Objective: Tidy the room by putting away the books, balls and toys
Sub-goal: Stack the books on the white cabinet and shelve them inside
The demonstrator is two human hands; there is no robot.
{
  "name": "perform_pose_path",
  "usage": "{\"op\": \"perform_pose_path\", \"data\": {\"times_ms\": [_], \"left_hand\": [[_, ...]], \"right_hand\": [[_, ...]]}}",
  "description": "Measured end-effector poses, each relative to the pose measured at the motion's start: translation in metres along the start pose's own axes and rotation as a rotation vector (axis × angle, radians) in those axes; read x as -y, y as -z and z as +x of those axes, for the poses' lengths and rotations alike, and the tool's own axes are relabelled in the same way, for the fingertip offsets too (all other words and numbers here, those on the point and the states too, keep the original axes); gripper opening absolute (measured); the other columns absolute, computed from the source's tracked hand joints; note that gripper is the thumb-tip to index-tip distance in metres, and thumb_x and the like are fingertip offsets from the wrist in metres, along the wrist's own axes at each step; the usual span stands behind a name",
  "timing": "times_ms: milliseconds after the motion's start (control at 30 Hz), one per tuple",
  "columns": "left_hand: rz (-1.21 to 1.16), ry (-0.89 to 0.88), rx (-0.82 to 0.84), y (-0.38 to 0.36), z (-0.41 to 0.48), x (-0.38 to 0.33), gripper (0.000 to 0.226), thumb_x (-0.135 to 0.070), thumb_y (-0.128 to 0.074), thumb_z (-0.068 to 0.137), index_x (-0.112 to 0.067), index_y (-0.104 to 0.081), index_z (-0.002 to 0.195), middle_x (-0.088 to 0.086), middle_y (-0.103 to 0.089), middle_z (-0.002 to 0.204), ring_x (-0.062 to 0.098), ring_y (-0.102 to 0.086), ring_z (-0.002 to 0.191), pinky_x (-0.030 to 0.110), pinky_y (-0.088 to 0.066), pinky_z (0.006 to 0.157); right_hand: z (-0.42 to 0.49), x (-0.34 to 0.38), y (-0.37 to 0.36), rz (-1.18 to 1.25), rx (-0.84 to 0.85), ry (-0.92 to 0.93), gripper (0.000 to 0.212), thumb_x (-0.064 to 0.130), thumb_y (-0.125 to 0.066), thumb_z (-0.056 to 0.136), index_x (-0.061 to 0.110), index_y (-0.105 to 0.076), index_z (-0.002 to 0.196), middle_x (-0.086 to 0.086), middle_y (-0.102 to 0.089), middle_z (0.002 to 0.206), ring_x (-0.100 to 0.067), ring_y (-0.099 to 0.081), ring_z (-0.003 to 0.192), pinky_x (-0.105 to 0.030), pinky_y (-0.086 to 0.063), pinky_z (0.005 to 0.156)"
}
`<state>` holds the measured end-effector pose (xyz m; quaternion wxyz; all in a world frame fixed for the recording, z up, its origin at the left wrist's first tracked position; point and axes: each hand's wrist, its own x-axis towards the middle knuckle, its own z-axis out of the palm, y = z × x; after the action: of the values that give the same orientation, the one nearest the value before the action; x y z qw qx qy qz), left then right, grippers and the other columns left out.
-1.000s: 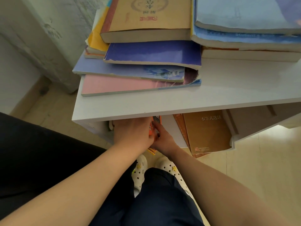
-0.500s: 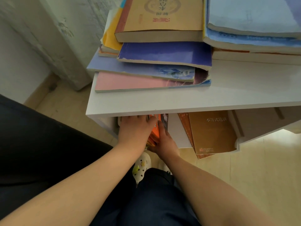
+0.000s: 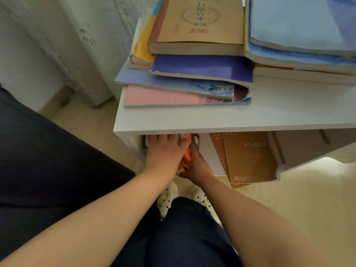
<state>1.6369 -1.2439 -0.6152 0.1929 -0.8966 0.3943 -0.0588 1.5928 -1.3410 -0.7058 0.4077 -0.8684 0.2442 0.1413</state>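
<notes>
Head view, looking straight down past both forearms. Got a low white shelf unit (image 3: 212, 122) in front, with a lower shelf tucked under the top board.

Pressing the left hand (image 3: 165, 151) flat against the left side of a few orange books (image 3: 185, 157) on that lower shelf, fingers stretched forward and slipped under the top board, so can't see the tips. Gripping the same books from the right and below with the right hand (image 3: 196, 168): thumb hooked round the near bottom corner, forefinger laid up along the right cover. So: books sandwiched between the two hands, standing on edge with a bit of a lean, at the left end of the lower shelf, near ends poking out past the front.

Right of that, across a bare white gap, a brown book (image 3: 248, 157) lying cover-up on another one and sticking out over the shelf's front edge.

Up top, a messy pile: pink book (image 3: 163, 95) at the bottom, dark blue book (image 3: 202, 68) higher up, thick tan book (image 3: 202, 22) on top. Light blue books (image 3: 298, 35) stacked right beside it.

Down below, white clogs (image 3: 167, 191) on a pale floor (image 3: 308, 199) and dark trousers (image 3: 183, 237) between the arms.
</notes>
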Motion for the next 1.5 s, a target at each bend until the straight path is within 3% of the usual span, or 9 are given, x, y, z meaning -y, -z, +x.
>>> {"op": "perform_pose_path", "data": {"times_ms": [100, 233, 300, 433, 600, 700, 1200, 1400, 1500], "left_hand": [[-0.002, 0.02, 0.005, 0.008, -0.001, 0.003, 0.054, -0.032, -0.078, 0.064, -0.028, -0.059, 0.114, 0.005, -0.058, 0.119, 0.036, -0.052, 0.112, 0.046, -0.044, 0.092], [-0.128, -0.001, 0.153, 0.003, -0.006, 0.001, 0.065, -0.026, -0.057, 0.087, -0.027, -0.027, 0.144, 0.011, -0.018, 0.153, 0.042, -0.006, 0.141, 0.058, -0.002, 0.113], [-0.157, -0.005, 0.193, 0.01, -0.013, 0.001, 0.067, -0.027, -0.057, 0.088, -0.027, -0.023, 0.145, 0.009, -0.015, 0.154, 0.042, 0.001, 0.142, 0.058, 0.003, 0.112], [-0.279, -0.02, 0.196, 0.03, -0.032, 0.004, 0.062, -0.029, -0.059, 0.085, -0.024, -0.034, 0.141, 0.006, -0.027, 0.15, 0.034, -0.013, 0.141, 0.049, -0.011, 0.116], [-0.469, -0.002, 0.141, 0.069, -0.05, 0.019, 0.041, -0.028, -0.052, 0.09, -0.022, -0.048, 0.13, 0.003, -0.052, 0.128, 0.024, -0.046, 0.119, 0.038, -0.043, 0.098], [-0.56, 0.013, 0.117, 0.099, -0.055, 0.029, 0.026, -0.029, -0.05, 0.092, -0.02, -0.056, 0.115, 0.002, -0.059, 0.113, 0.021, -0.056, 0.102, 0.038, -0.051, 0.086], [-0.713, 0.095, -0.12, 0.204, -0.009, 0.069, 0.026, -0.026, -0.048, 0.094, -0.024, -0.058, 0.118, -0.002, -0.061, 0.12, 0.019, -0.056, 0.106, 0.032, -0.048, 0.085], [-0.75, 0.069, -0.151, 0.206, 0.047, 0.072, 0.032, -0.022, -0.045, 0.094, -0.023, -0.054, 0.125, -0.002, -0.053, 0.132, 0.02, -0.052, 0.116, 0.034, -0.046, 0.093], [-0.741, 0.043, -0.14, 0.197, 0.081, 0.067, 0.04, -0.026, -0.043, 0.096, -0.023, -0.044, 0.136, -0.002, -0.042, 0.143, 0.019, -0.041, 0.129, 0.036, -0.039, 0.103]], "right_hand": [[-0.01, 0.011, 0.015, 0.065, -0.008, 0.035, 0.101, 0.019, -0.077, 0.072, 0.027, -0.011, 0.148, -0.008, -0.04, 0.143, -0.033, -0.047, 0.125, -0.047, -0.043, 0.1], [-0.036, 0.023, 0.034, 0.139, -0.039, 0.032, 0.1, 0.021, -0.077, 0.068, 0.029, -0.016, 0.147, -0.009, -0.047, 0.136, -0.033, -0.053, 0.116, -0.05, -0.048, 0.094], [-0.057, 0.026, 0.048, 0.105, -0.024, 0.019, 0.096, 0.019, -0.076, 0.072, 0.023, -0.018, 0.148, -0.01, -0.046, 0.136, -0.031, -0.052, 0.118, -0.042, -0.046, 0.097], [-0.095, 0.025, 0.072, 0.029, 0.007, 0.012, 0.076, 0.02, -0.072, 0.081, 0.016, -0.027, 0.143, -0.006, -0.047, 0.137, -0.024, -0.05, 0.121, -0.022, -0.038, 0.082], [-0.132, 0.04, 0.089, 0.059, -0.07, 0.012, 0.063, 0.02, -0.069, 0.083, 0.016, -0.04, 0.138, -0.005, -0.05, 0.136, -0.021, -0.049, 0.124, -0.033, -0.042, 0.098], [-0.148, 0.054, 0.105, 0.057, -0.162, 0.072, 0.049, 0.022, -0.066, 0.086, 0.015, -0.048, 0.131, -0.003, -0.055, 0.13, -0.016, -0.054, 0.117, -0.029, -0.045, 0.093], [-0.156, 0.118, 0.213, -0.037, -0.534, 0.214, 0.031, 0.021, -0.055, 0.089, 0.015, -0.059, 0.119, -0.003, -0.064, 0.117, -0.021, -0.057, 0.11, -0.031, -0.045, 0.09], [-0.124, 0.121, 0.248, -0.299, -0.686, 0.212, 0.035, 0.027, -0.05, 0.091, 0.023, -0.055, 0.125, 0.002, -0.055, 0.129, -0.02, -0.039, 0.126, -0.033, -0.032, 0.102], [-0.097, 0.116, 0.26, -0.403, -0.695, 0.157, 0.045, 0.038, -0.045, 0.093, 0.027, -0.042, 0.137, 0.004, -0.038, 0.145, -0.02, -0.023, 0.139, -0.034, -0.02, 0.111]]}}
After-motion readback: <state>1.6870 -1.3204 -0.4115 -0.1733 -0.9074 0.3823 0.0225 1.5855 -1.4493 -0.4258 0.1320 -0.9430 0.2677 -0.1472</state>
